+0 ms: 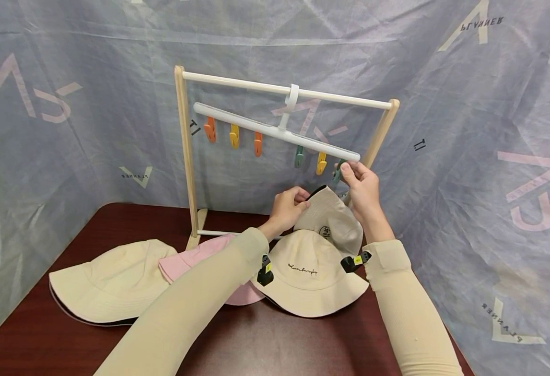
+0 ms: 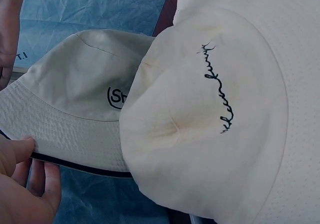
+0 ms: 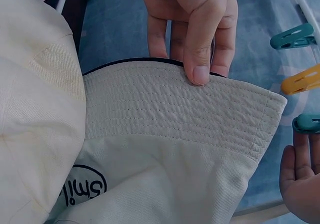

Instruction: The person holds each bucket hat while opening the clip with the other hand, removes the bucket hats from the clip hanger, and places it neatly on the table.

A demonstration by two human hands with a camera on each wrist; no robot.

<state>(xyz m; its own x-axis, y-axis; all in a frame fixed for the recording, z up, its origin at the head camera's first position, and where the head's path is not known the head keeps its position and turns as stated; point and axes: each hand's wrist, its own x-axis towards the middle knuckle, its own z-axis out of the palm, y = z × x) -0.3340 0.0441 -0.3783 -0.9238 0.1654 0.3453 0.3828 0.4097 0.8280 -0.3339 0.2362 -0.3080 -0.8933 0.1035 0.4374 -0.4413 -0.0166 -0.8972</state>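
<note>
My left hand [image 1: 288, 209] pinches the brim of a light grey bucket hat [image 3: 175, 104], thumb on the outer face and fingers behind. This hat is lifted and tilted, with dark edging and a round "Smile" print partly covered by a cream bucket hat [image 1: 309, 261] in front of it. With my right hand [image 1: 363, 190] I pinch the end green clip [image 1: 337, 172] at the right end of a white hanger bar [image 1: 275, 130]. The hat's upper brim corner sits just below that clip, apart from it.
The hanger hooks on a wooden rack's white rail [image 1: 237, 82]. Along the bar hang orange clips [image 1: 210, 129], yellow clips [image 1: 321, 163] and another green clip [image 1: 299, 156]. A pink hat [image 1: 195, 261] and another cream hat [image 1: 115, 282] lie left on the dark red table [image 1: 275, 344].
</note>
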